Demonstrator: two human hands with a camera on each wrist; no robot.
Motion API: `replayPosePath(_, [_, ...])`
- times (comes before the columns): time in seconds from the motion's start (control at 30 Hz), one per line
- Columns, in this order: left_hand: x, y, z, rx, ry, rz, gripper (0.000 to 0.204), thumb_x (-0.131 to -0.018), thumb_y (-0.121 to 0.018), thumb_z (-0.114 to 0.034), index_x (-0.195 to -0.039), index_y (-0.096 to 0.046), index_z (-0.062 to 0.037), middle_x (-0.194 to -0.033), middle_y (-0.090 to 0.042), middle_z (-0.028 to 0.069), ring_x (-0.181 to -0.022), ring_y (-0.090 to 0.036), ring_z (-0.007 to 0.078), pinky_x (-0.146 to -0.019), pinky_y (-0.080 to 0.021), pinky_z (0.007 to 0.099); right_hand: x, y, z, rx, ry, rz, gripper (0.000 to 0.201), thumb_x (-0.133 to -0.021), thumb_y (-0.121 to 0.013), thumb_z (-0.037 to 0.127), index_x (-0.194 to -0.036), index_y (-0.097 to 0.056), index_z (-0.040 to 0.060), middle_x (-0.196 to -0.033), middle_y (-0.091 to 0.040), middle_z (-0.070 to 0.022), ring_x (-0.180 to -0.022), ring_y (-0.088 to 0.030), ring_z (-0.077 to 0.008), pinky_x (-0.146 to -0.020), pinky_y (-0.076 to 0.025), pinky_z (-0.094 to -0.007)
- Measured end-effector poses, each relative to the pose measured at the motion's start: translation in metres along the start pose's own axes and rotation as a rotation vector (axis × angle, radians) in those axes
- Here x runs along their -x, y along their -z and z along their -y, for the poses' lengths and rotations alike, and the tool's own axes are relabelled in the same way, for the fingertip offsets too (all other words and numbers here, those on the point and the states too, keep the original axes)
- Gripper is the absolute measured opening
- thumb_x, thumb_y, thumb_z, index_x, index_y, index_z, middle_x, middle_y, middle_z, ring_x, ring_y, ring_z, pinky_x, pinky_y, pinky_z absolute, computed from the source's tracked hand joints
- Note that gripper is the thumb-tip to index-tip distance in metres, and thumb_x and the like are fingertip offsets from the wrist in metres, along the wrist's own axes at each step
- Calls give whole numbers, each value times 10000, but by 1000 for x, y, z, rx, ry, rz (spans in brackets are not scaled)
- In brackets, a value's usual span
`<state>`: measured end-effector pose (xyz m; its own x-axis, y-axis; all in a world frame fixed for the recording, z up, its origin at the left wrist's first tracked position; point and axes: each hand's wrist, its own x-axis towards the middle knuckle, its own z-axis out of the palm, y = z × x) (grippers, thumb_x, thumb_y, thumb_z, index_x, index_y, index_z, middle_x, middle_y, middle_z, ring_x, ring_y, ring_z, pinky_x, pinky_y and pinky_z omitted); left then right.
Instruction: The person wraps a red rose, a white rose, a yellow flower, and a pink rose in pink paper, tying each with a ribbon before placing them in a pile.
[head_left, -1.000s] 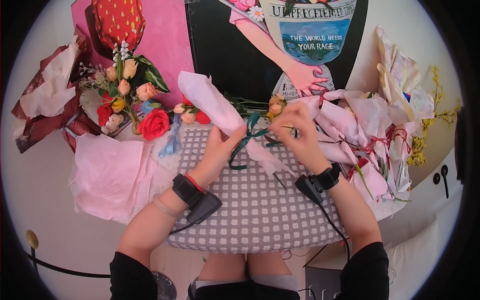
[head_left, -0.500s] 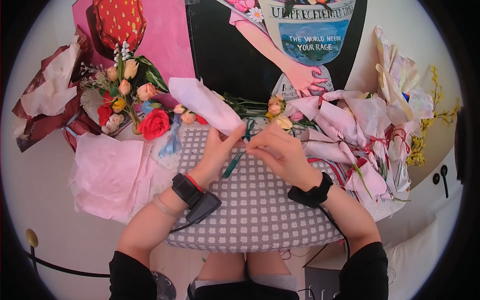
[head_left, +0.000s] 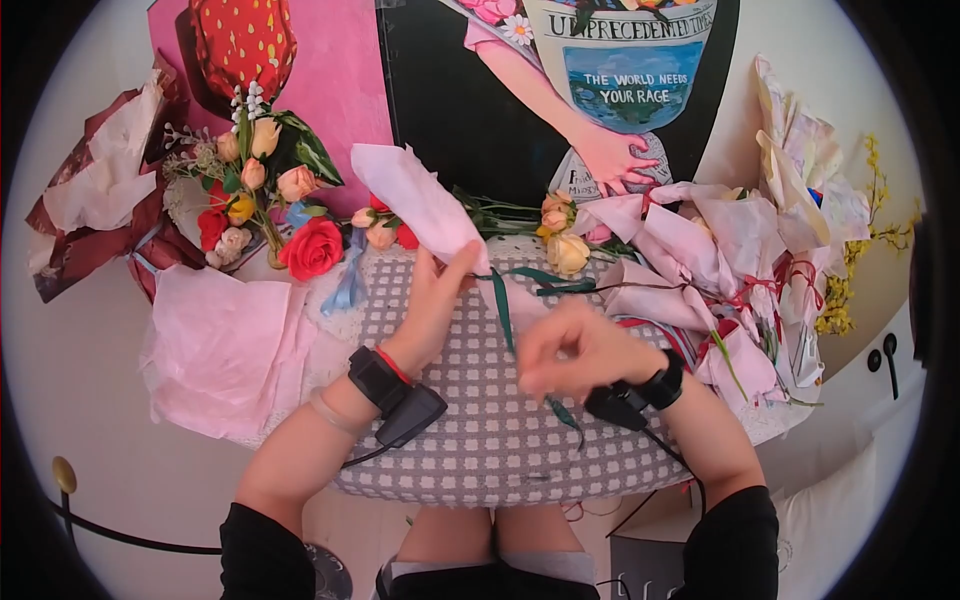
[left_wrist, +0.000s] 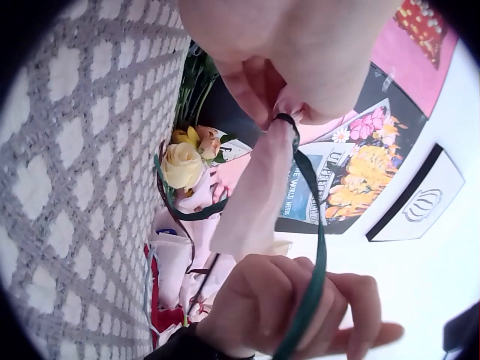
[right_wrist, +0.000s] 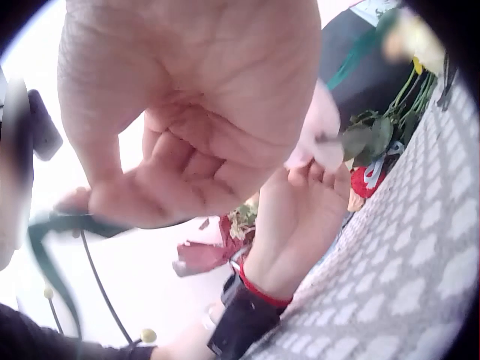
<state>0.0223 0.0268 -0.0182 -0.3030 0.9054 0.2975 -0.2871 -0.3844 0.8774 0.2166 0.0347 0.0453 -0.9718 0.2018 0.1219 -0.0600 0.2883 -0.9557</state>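
A checked cloth point(head_left: 460, 430) lay beneath the wrap point(head_left: 420, 205), and a painting point(head_left: 450, 100) stood behind it. I had the pink wrap tilted, its upper end away from me and leftward, its neck gripped in my left hand point(head_left: 435, 310). Green ribbon point(head_left: 503, 312) circled that neck; one length ran down to my right hand point(head_left: 580, 350), below and right of the wrap, where my curled fingers pinched it. Left of the wrap were a red rose point(head_left: 311, 249) and, nearer me, pink paper point(head_left: 220, 345); to its right lay more bundles point(head_left: 680, 240).
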Motion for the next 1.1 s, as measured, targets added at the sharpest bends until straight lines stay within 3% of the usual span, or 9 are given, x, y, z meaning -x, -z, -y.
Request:
replayPosePath(0.03, [-2, 3, 2, 59, 4, -20, 317, -847, -573, -197, -1111, -447, -74, -975, -535, 12, -851, -524, 91, -726, -435, 248, 2, 9, -3, 38, 75, -131, 116, -854, -572, 145, -823, -607, 38, -653, -600, 2, -492, -509, -24, -461, -363, -143])
replayPosePath(0.1, [-1, 1, -7, 125, 5, -36, 320, -844, -573, -195, -1112, -448, -75, -970, -533, 11, -844, -521, 89, -720, -431, 245, -2, 24, -21, -280, 244, -555, 168, -881, -537, 216, -833, -592, 65, -596, -522, 54, -433, -400, 1, -420, -285, -137])
replayPosePath(0.2, [-1, 1, -8, 180, 7, -36, 322, -843, -572, -201, -1111, -449, -71, -965, -531, 6, -826, -514, 78, -703, -419, 227, 1, 59, -31, -141, 237, -624, 191, -883, -533, 262, -830, -579, 84, -609, -481, 58, -486, -386, 17, -431, -269, -141])
replayPosePath(0.23, [0, 1, -5, 128, 27, -15, 327, -844, -574, -208, -1113, -448, -71, -963, -532, 4, -821, -512, 73, -690, -415, 221, 0, 53, -37, -8, 122, -738, 214, -876, -546, 267, -812, -573, 64, -650, -505, 51, -522, -412, 2, -443, -296, -164])
replayPosePath(0.47, [1, -1, 3, -33, -21, 58, 351, -846, -589, -233, -1124, -440, -79, -964, -535, 3, -806, -499, 49, -636, -394, 203, -12, 14, -18, 578, -34, -386, 224, -828, -601, 232, -777, -564, 17, -663, -547, 3, -592, -495, -58, -534, -393, -214])
replayPosePath(0.67, [-6, 5, 10, -2, -56, 25, 365, -852, -583, -202, -1149, -429, -56, -1013, -533, 26, -885, -503, 86, -738, -413, 232, -1, 45, -24, 218, -82, -439, 164, -859, -550, 203, -868, -534, 39, -751, -578, -9, -667, -569, -90, -620, -464, -214])
replayPosePath(0.77, [-6, 5, 6, -20, -60, 56, 367, -853, -583, -187, -1154, -428, -46, -1028, -531, 36, -913, -501, 99, -780, -411, 245, 20, 42, 7, -330, -358, -425, 159, -917, -463, 206, -936, -491, 51, -871, -547, -28, -736, -588, -110, -762, -516, -289])
replayPosePath(0.9, [-1, -2, 2, 0, -47, 82, 356, -852, -585, -180, -1145, -435, -44, -1015, -534, 31, -887, -503, 90, -750, -413, 234, 62, 35, 39, -365, -391, -482, 205, -932, -438, 215, -974, -510, 27, -911, -576, -73, -881, -593, -203, -791, -497, -366])
replayPosePath(1.1, [-5, 0, -2, 18, -111, 38, 324, -850, -589, -178, -1113, -455, -43, -992, -536, 16, -840, -501, 63, -673, -413, 208, 129, 12, 78, -237, -355, -626, 288, -943, -405, 224, -1053, -529, -12, -910, -603, -107, -869, -596, -208, -829, -482, -344])
